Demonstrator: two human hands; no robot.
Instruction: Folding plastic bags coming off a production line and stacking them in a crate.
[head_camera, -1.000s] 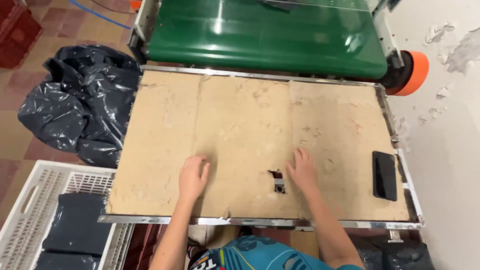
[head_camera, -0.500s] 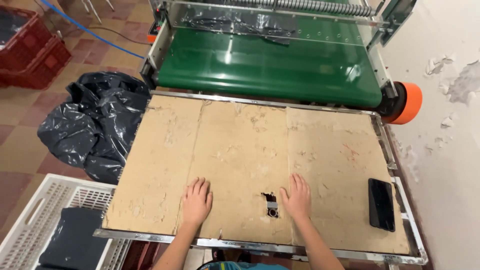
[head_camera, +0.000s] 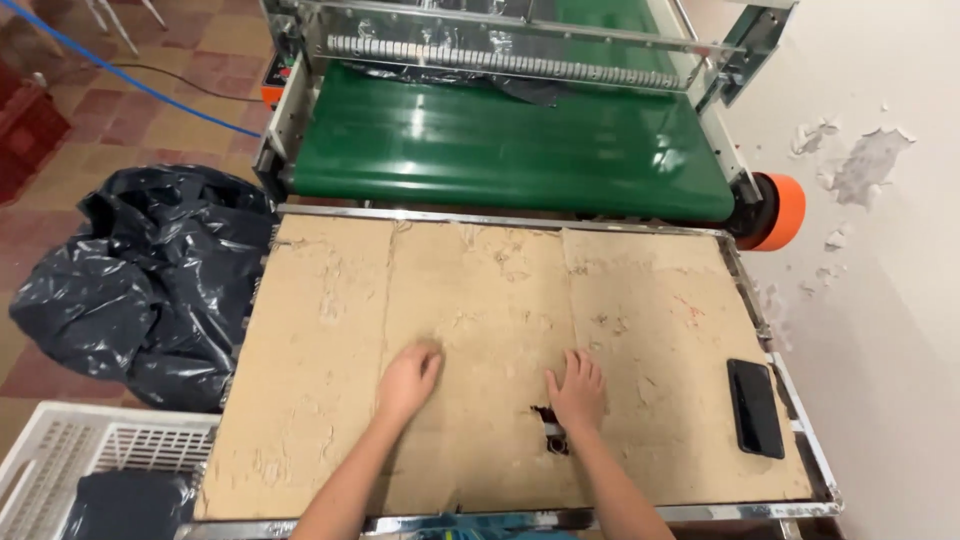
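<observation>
Both of my hands rest palm-down on a worn sheet of brown cardboard (head_camera: 480, 300) that covers a metal-framed table (head_camera: 800, 440). My left hand (head_camera: 408, 380) lies near the middle with its fingers loosely curled and holds nothing. My right hand (head_camera: 577, 388) lies flat with its fingers spread, just above a small dark hole (head_camera: 550, 430) in the cardboard. A black phone (head_camera: 755, 407) lies flat at the table's right edge, a hand's width from my right hand.
Beyond the table runs a green conveyor belt (head_camera: 510, 150) with an orange roller end (head_camera: 780, 212). A heap of black plastic bags (head_camera: 150, 280) lies on the tiled floor at left. A white crate (head_camera: 70, 470) holding a dark bundle stands lower left. A peeling white wall (head_camera: 880, 250) borders the right.
The view has tilted up and nearer, showing more of the conveyor. Both hands slid a little farther onto the cardboard and stayed flat.
</observation>
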